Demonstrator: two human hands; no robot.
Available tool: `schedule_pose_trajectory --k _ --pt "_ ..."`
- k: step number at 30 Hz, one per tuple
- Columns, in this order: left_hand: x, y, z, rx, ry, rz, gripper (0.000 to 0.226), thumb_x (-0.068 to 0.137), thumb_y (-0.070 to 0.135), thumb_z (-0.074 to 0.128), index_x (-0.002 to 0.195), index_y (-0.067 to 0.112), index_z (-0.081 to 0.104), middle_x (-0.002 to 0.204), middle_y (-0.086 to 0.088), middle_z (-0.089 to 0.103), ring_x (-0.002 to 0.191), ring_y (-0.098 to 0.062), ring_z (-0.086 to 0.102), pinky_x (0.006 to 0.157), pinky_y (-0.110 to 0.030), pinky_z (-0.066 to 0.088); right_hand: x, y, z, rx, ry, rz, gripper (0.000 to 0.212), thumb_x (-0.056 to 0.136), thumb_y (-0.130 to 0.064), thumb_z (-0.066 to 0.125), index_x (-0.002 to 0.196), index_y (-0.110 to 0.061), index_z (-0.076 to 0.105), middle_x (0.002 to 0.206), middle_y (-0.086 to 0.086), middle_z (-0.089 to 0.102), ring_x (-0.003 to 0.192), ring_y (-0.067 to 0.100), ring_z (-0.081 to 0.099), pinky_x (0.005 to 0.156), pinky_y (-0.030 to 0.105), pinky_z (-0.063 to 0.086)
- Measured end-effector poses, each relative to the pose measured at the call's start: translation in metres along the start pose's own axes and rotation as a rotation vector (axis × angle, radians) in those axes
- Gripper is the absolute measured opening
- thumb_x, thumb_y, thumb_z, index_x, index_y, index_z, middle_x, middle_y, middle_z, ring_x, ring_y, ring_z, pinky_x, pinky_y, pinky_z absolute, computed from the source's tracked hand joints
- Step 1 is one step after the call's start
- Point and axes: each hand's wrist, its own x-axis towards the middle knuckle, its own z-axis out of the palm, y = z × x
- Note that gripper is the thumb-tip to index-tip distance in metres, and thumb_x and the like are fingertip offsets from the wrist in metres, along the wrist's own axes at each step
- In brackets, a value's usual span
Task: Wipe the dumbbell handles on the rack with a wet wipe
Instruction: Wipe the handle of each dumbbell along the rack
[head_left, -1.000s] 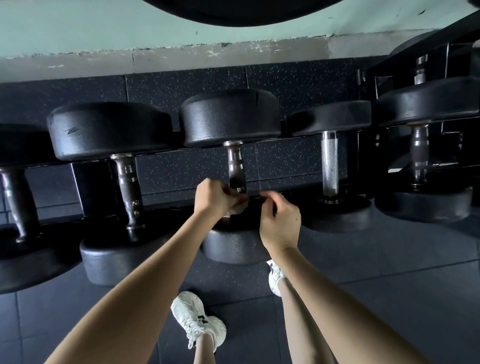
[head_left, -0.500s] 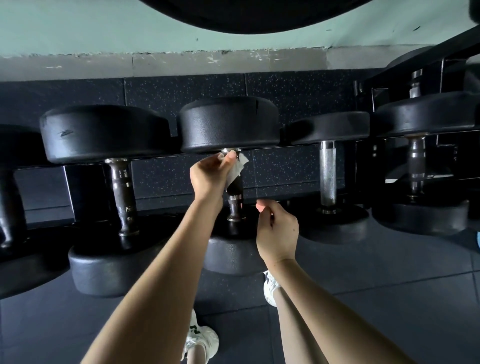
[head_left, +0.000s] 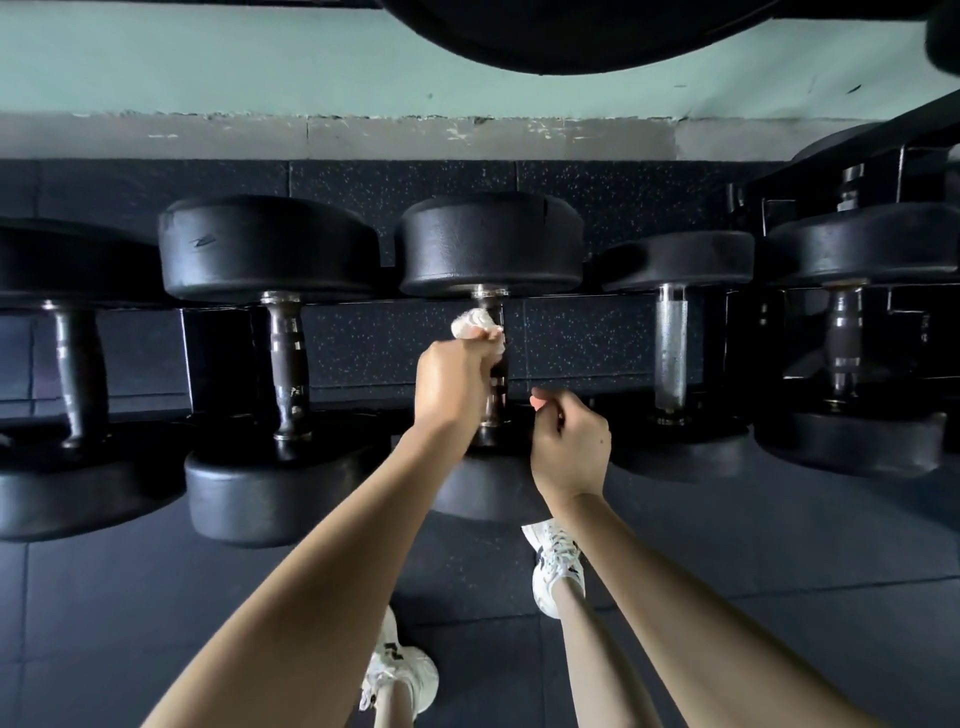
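Observation:
Several black dumbbells lie across the rack (head_left: 571, 299) in a row. My left hand (head_left: 451, 382) grips a bunched white wet wipe (head_left: 474, 323) against the metal handle (head_left: 497, 366) of the middle dumbbell (head_left: 491, 244), about halfway along it. The wipe sticks out above my fist. My right hand (head_left: 569, 441) hovers just right of the handle's near end with its fingers curled and nothing in it. Neighbouring handles show to the left (head_left: 287, 358) and right (head_left: 671, 348).
More dumbbells sit at the far left (head_left: 78, 364) and far right (head_left: 844, 343). A large dark rounded object (head_left: 571, 31) hangs overhead at the top edge. Dark rubber floor tiles and my white sneakers (head_left: 556, 566) lie below the rack.
My left hand slid the wipe from the handle's near end up to its far end, then back down toward the middle. My right hand stayed by the near end, holding nothing.

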Motion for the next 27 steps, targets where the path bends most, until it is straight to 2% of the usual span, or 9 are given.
schedule_pose_trajectory --k 2,4,7,11,15,18,22,24,27 --pt "-0.001 -0.003 -0.018 -0.055 0.015 0.055 0.018 0.085 0.009 0.067 0.102 0.008 0.074 0.097 -0.01 0.073 0.091 -0.015 0.068 0.072 -0.007 0.042 0.001 -0.003 -0.002 0.003 -0.043 0.054 0.028 0.09 -0.007 0.044 0.1 -0.009 0.071 0.093 0.008 0.073 0.085 0.027 0.066 0.074 0.033 0.048" --pt "-0.004 -0.004 -0.039 -0.161 0.058 -0.014 0.021 0.08 0.008 0.072 0.1 0.011 0.075 0.092 0.001 0.073 0.085 0.001 0.065 0.074 0.002 0.04 0.002 -0.003 -0.005 -0.01 -0.08 0.092 0.029 0.092 -0.009 0.044 0.107 -0.012 0.069 0.101 0.005 0.072 0.093 0.023 0.065 0.079 0.029 0.048" --pt "-0.017 -0.007 -0.071 -0.373 0.07 -0.164 0.027 0.076 0.004 0.072 0.089 0.027 0.074 0.083 0.008 0.069 0.084 -0.007 0.067 0.084 -0.02 0.051 -0.001 -0.016 -0.007 -0.047 -0.028 0.015 0.026 0.092 -0.013 0.052 0.114 -0.016 0.064 0.104 0.001 0.071 0.097 0.019 0.066 0.08 0.026 0.046" --pt "-0.047 -0.009 -0.113 -0.647 -0.009 -0.303 0.034 0.074 0.002 0.065 0.057 0.031 0.07 0.072 -0.001 0.064 0.073 -0.016 0.06 0.07 -0.026 0.048 -0.021 -0.065 0.001 0.091 -0.032 -0.323 0.034 0.086 -0.019 0.065 0.118 -0.011 0.062 0.111 0.002 0.069 0.1 0.013 0.063 0.087 0.023 0.046" --pt "-0.06 -0.026 -0.141 -0.909 -0.152 -0.381 0.051 0.074 -0.022 0.035 0.09 0.012 0.07 0.086 -0.007 0.068 0.08 -0.017 0.062 0.069 -0.024 0.052 -0.042 -0.11 0.032 0.249 -0.475 -0.136 0.049 0.087 -0.015 0.065 0.134 -0.012 0.049 0.122 0.002 0.062 0.107 0.009 0.058 0.096 0.025 0.045" --pt "-0.069 -0.042 -0.159 -0.967 -0.239 -0.421 0.055 0.077 -0.025 0.028 0.101 0.008 0.065 0.101 -0.01 0.068 0.093 -0.017 0.065 0.072 -0.022 0.055 -0.062 -0.125 0.053 0.464 -0.483 -0.022 0.038 0.09 -0.002 0.058 0.127 -0.011 0.055 0.106 -0.001 0.063 0.09 -0.004 0.055 0.086 0.013 0.045" --pt "-0.079 -0.061 -0.183 -0.864 -0.276 -0.371 0.048 0.078 -0.021 0.036 0.1 0.007 0.068 0.093 -0.014 0.068 0.088 -0.017 0.066 0.078 -0.022 0.054 -0.082 -0.137 0.074 0.477 -0.408 0.034 0.014 0.092 -0.005 0.055 0.103 -0.008 0.064 0.091 -0.004 0.06 0.074 -0.005 0.053 0.066 0.004 0.044" --pt "-0.084 -0.078 -0.192 -0.647 -0.171 -0.332 0.038 0.081 -0.014 0.048 0.095 0.012 0.072 0.091 -0.009 0.069 0.086 -0.017 0.064 0.079 -0.026 0.049 -0.087 -0.138 0.085 0.473 -0.292 0.035 0.016 0.093 -0.009 0.054 0.088 -0.001 0.067 0.081 -0.002 0.062 0.068 -0.002 0.051 0.062 0.011 0.043" --pt "-0.092 -0.108 -0.204 -0.168 0.012 -0.271 0.015 0.084 0.009 0.062 0.092 0.016 0.073 0.092 -0.003 0.069 0.09 -0.017 0.062 0.08 -0.028 0.046 -0.082 -0.136 0.101 0.247 -0.199 -0.055 0.012 0.089 -0.015 0.061 0.095 -0.01 0.07 0.086 -0.004 0.069 0.078 0.004 0.056 0.071 0.021 0.043"
